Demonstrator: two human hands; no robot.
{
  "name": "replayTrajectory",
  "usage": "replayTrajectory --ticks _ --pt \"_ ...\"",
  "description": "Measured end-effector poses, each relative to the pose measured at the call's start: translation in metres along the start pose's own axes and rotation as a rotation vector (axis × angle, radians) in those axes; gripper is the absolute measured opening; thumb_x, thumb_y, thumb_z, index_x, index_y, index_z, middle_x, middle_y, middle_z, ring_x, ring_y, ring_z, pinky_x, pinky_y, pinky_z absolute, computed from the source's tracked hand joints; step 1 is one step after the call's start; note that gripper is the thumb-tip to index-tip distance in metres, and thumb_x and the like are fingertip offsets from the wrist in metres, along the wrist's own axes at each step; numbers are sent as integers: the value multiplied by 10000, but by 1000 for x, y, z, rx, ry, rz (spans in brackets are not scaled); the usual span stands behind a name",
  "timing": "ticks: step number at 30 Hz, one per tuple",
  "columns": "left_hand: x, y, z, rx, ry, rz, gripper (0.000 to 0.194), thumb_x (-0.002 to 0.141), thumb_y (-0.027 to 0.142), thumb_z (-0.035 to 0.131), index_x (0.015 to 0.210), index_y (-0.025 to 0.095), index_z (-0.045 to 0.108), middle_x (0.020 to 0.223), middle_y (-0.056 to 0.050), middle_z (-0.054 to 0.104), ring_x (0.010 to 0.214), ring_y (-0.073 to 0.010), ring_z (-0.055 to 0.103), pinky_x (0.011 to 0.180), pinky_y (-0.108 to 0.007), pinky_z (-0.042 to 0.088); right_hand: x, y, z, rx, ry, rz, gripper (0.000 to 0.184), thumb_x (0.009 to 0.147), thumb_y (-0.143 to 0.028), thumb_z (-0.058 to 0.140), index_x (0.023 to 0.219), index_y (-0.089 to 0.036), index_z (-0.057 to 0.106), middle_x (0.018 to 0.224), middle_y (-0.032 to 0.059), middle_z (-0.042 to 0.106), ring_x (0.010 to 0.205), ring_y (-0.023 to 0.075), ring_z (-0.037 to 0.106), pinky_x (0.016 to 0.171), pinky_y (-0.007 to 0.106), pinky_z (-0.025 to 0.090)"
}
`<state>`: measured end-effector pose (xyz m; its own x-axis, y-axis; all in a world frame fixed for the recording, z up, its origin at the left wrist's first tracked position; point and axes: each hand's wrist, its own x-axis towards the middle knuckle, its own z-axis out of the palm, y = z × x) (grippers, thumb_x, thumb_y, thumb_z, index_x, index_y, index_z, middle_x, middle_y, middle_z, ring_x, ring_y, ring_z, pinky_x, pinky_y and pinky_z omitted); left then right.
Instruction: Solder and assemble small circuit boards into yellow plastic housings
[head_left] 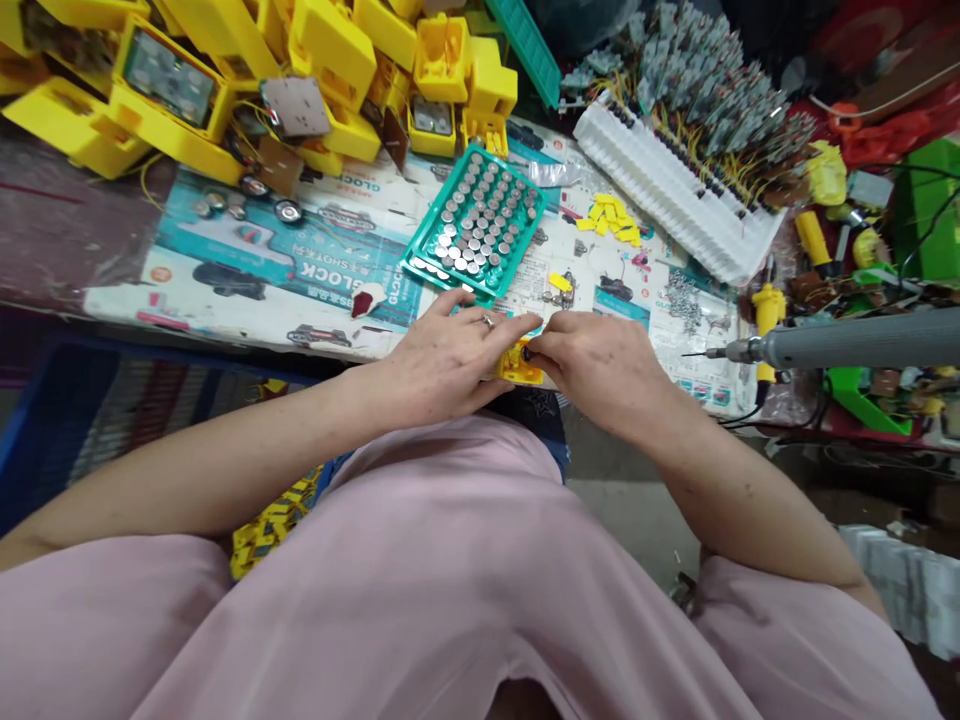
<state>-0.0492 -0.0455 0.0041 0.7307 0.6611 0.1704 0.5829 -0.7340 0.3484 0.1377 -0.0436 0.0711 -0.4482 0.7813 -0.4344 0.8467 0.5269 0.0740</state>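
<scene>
At the table's front edge, my left hand [454, 355] steadies a small yellow plastic housing [521, 367] between thumb and fingers. My right hand [600, 360] pinches a small dark part [527, 353] at the housing's right side; its kind is too small to make out. Just beyond my left fingers lies a green tray [420, 240] holding many silver button cells [480, 215]. A single small yellow piece [559, 283] and some tiny metal bits [566, 298] lie beyond my right hand. Farther back is a pile of yellow tabs [611, 218].
Yellow plastic cases [330, 50] are heaped at the back left. A white foam rack [667, 190] with wired grey parts stands at the back right. An electric screwdriver [840, 340] juts in from the right, near scattered screws [686, 300]. A blue crate [45, 430] is lower left.
</scene>
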Motion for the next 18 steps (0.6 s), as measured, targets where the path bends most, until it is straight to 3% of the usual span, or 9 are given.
replayTrajectory --ticks 7,18 --pt "-1 0 4 37 45 22 510 958 332 558 1406 101 479 1109 -143 753 1055 -298 706 1041 -522 450 -6 -3 -2 -13 -16 -14 307 970 -153 447 1076 -186 734 981 103 700 883 192 617 585 332 174" --pt "-1 -2 7 18 69 24 540 962 353 543 1439 119 444 1132 -146 747 1059 -270 693 1008 -450 434 -13 -9 9 -128 167 -65 294 940 -80 464 1059 -145 725 950 125 709 861 201 583 532 338 202"
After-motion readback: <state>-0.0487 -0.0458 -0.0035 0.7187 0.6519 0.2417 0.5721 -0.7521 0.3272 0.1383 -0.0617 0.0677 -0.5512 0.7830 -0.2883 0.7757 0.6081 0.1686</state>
